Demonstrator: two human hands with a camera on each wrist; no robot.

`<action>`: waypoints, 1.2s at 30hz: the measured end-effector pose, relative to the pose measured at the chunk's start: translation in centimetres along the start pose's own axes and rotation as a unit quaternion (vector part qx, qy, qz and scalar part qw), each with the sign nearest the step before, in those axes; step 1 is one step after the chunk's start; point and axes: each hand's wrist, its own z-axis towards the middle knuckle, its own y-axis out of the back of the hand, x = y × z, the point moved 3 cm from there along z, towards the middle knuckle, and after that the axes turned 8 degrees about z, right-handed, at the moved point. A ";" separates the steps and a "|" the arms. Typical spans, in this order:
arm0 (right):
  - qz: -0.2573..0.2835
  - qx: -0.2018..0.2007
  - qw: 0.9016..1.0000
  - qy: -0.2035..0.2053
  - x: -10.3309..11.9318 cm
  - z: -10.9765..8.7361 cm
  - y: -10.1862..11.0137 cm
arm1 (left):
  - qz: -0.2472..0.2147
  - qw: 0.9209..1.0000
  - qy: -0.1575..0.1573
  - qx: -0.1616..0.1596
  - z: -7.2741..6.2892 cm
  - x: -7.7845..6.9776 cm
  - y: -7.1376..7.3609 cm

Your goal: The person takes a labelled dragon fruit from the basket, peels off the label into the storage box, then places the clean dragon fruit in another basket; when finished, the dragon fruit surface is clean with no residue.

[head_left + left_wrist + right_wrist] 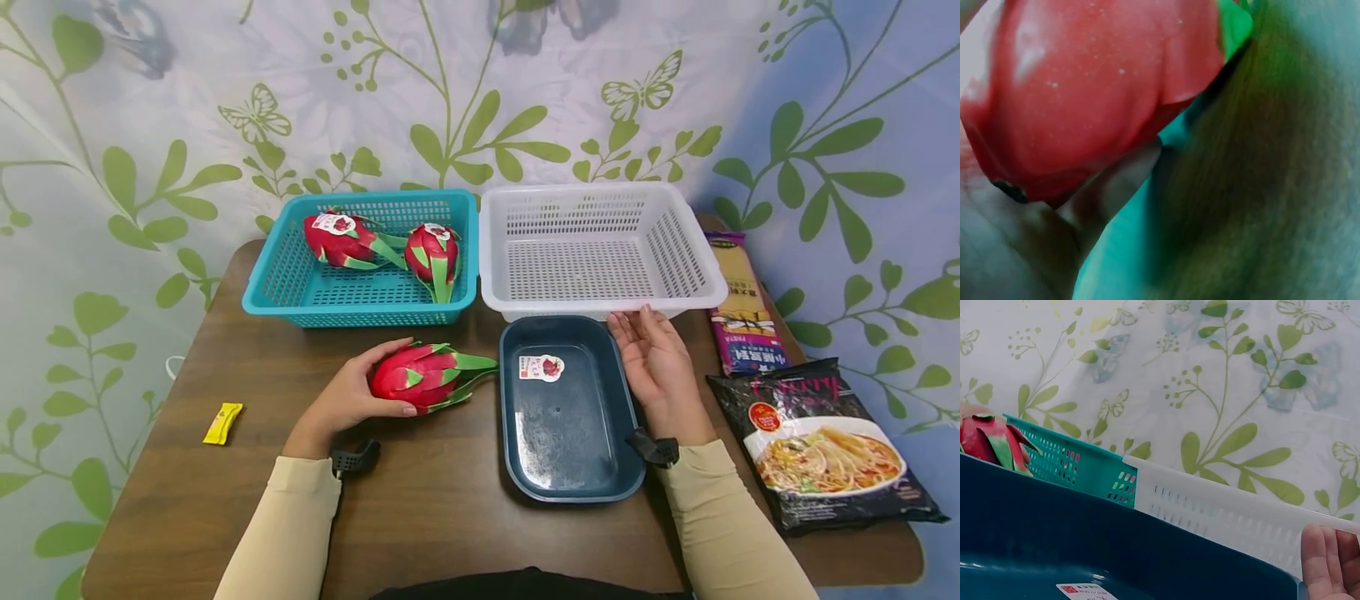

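Observation:
My left hand [358,390] grips a red dragon fruit [420,375] with green-tipped scales, in front of the teal basket [360,318]. In the left wrist view the fruit's red skin [1097,81] fills the upper left, against the palm. My right hand [660,367] has its fingers extended, fingertips right at the front rim of the white basket [600,307]. Beside that hand stands a dark blue tub [558,425] with a dragon fruit sticker [542,367] on its inside. Two more dragon fruits, one on the left [337,242] and one on the right [432,254], lie in the teal basket.
A small yellow packet [222,423] lies on the wooden table [420,517] at left. On the right are a pasta bag [742,308] and a black noodle packet [825,450]. A leaf-patterned cloth [525,100] hangs behind the baskets.

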 end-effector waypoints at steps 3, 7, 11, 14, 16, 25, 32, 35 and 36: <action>0.004 -0.002 1.000 0.004 0.0 -0.1 0.1 | 0.011 1.000 -0.009 0.001 0.0 -0.1 0.1; 0.000 -0.002 1.000 0.011 0.1 -0.2 0.2 | 0.012 1.000 -0.027 -0.006 -0.3 -0.3 1.0; -0.010 -0.001 1.000 0.015 0.2 -0.1 0.1 | -0.001 0.999 -0.048 -0.019 -0.9 -1.0 2.5; -0.007 0.006 1.000 0.011 0.2 -0.1 -0.1 | -0.012 0.997 -0.072 -0.033 -1.6 -1.8 3.6; -0.009 0.008 1.000 0.009 0.2 0.0 -0.1 | -0.012 0.995 -0.088 -0.048 -1.9 -2.5 4.2; -0.014 0.015 1.000 0.011 0.0 0.4 -0.3 | -0.021 0.987 -0.138 -0.081 0.9 -6.8 5.8; -0.007 0.007 1.000 0.006 0.1 0.3 -0.1 | -0.005 0.985 -0.151 -0.079 6.8 -10.6 5.2; -0.005 0.004 1.000 0.004 0.0 0.2 0.0 | 0.015 0.986 -0.150 -0.069 9.8 -12.0 4.8; -0.006 0.004 1.000 0.004 0.0 0.2 0.0 | 0.024 0.987 -0.148 -0.065 10.9 -12.4 4.7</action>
